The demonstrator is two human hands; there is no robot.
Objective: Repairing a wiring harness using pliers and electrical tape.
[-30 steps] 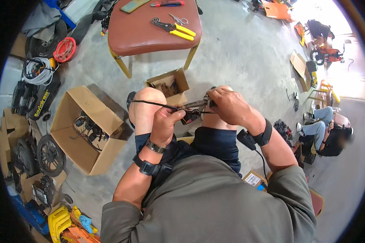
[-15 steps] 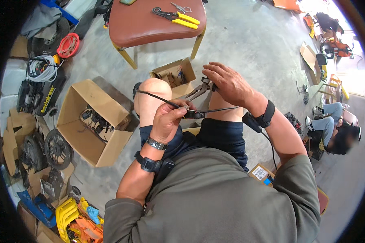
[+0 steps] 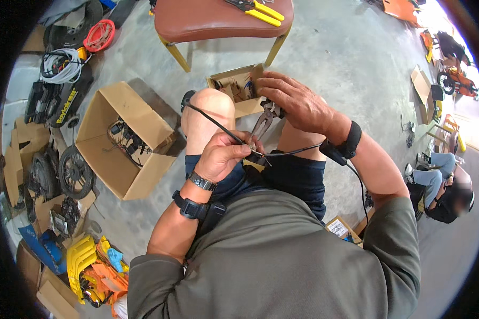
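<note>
Pliers (image 3: 268, 111) swung toward cable (image 3: 223, 128) near box (image 3: 247, 108) of wires (image 3: 248, 86).

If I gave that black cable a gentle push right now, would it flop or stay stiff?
The black cable would probably flex yet keep some springiness, since it runs in smooth, shallow curves either side of the left hand. The thin wire ends beside that hand look finer, so might bend easily.
</note>
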